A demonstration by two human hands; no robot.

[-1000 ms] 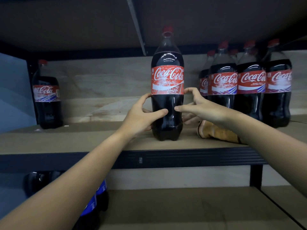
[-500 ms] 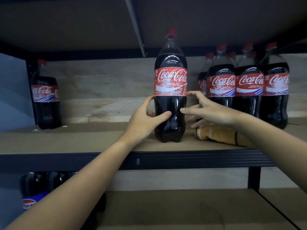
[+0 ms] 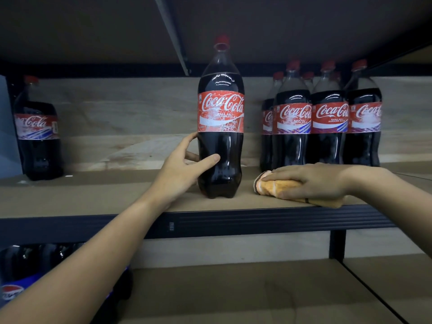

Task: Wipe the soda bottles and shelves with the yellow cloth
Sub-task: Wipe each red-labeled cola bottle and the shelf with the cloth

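Left hand (image 3: pixel 180 169) is wrapped around the lower half of the front Coke bottle (image 3: pixel 221 127), thumb across the front and fingers curled behind, just under the label. Bottle stands upright on the middle shelf (image 3: pixel 93 197), near the front edge. Right hand (image 3: pixel 313 181) is flat-ish on top of the yellow cloth (image 3: pixel 280 187), fingers mostly straight and pressing it down on the shelf, just right of that bottle. Whether the thumb tucks under the cloth, can't tell.

Label on the held bottle reads "Coca-Cola" in white on red, with smaller print below that's too blurry. It's full of dark cola up to the shoulder, red cap on.

Behind the right hand there's a cluster of Coke bottles (image 3: pixel 327 127), same red labels, "RASA ASLI KURANG GULA" just about legible. Well off to the left of the left hand, one more Coke bottle (image 3: pixel 37 136) stands at the back. Below the left forearm, on the lower shelf (image 3: pixel 233 295), dark bottles with a Pepsi logo (image 3: pixel 11 292).
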